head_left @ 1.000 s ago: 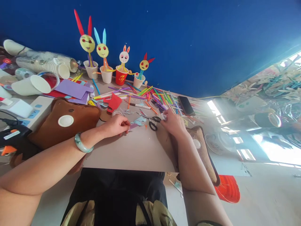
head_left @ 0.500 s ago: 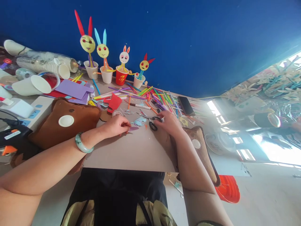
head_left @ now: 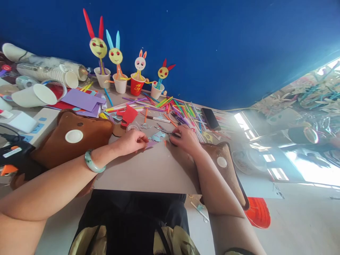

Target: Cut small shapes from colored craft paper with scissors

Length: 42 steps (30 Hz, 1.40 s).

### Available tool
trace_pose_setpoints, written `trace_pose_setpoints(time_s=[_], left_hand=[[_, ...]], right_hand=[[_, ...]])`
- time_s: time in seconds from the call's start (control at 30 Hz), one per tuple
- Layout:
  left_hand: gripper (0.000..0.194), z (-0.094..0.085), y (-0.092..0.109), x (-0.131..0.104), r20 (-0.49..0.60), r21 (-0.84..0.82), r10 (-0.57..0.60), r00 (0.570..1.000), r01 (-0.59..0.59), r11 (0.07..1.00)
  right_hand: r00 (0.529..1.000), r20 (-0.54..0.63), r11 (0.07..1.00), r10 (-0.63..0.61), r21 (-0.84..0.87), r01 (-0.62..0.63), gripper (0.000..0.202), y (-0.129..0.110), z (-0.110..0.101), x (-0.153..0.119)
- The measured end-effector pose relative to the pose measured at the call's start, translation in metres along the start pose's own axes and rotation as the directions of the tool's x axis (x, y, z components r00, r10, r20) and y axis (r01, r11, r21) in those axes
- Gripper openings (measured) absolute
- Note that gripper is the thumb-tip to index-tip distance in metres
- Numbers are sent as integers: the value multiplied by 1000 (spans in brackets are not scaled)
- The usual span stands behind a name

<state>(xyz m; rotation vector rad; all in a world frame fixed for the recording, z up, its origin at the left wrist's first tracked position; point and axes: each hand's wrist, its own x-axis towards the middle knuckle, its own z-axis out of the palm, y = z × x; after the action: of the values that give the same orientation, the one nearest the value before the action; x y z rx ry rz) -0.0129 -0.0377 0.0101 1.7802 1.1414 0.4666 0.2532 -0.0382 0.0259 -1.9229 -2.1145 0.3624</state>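
My left hand (head_left: 132,142), a jade-coloured bangle on its wrist, pinches a small pointed piece of purple paper (head_left: 151,144) just above the table. Across from it, my right hand (head_left: 188,140) is closed around the black handles of a pair of scissors (head_left: 166,131). The blades point left, toward the paper, and stay apart from it. Light blue paper scraps (head_left: 158,136) lie between the two hands. Behind my left hand are a red cut paper piece (head_left: 129,114) and a roll of clear tape.
Brown cushions flank the work area, one at left (head_left: 82,138) and one at right (head_left: 216,161). Several rabbit-faced figures in paper cups (head_left: 120,85) stand along the blue wall. Coloured sticks, a phone (head_left: 210,119), purple sheets (head_left: 83,102) and a glue gun (head_left: 16,156) lie around.
My right hand has closed around the scissors' handles, which earlier lay on the table by its fingertips. My left hand has stayed nearly in place with the purple paper.
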Motion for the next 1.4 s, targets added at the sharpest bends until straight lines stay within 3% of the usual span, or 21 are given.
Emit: trace_pose_setpoints(time_s=[0.13,0.37,0.53,0.7,0.83,0.9,0.97,1.07,1.17,1.27,1.4], left_hand=[[18,1,-1,0,1,-2,14,1000,-14,1000],[23,4,-5,0,124,-85,37,992,-27,996],[16,3,-1,-2,143,-30,47,989,-43,999],[16,3,2,-3,96,-6,82,992,-82,997],[17,1,5,-5,102,65,96,990,-103,993],[19,0,6,-6,163,84,103,981,-118,989],[22,0,6,-9,298,62,128,946,-153,986],[28,-2,6,-13,514,5,166,841,-196,981],[34,-6,8,-16,626,-8,160,763,-199,980],[39,-9,11,-17,673,12,136,727,-194,981],[41,-10,12,-18,667,19,131,733,-193,981]], right_hand=[[962,151,897,-230,416,149,35,-19,8,-9],[916,199,814,-348,548,190,21,-41,18,-22],[900,274,901,-338,369,226,14,-33,15,-19],[961,175,976,-213,-5,217,11,-11,13,-5],[982,91,976,-164,-127,175,14,2,13,5],[985,76,976,-155,-145,165,14,4,14,7],[987,63,977,-149,-147,157,15,5,14,7],[988,53,979,-146,-134,152,15,4,14,6],[988,54,982,-143,-116,149,13,4,14,6],[989,43,985,-139,-98,143,11,5,14,7],[992,12,987,-126,-94,127,10,5,14,6]])
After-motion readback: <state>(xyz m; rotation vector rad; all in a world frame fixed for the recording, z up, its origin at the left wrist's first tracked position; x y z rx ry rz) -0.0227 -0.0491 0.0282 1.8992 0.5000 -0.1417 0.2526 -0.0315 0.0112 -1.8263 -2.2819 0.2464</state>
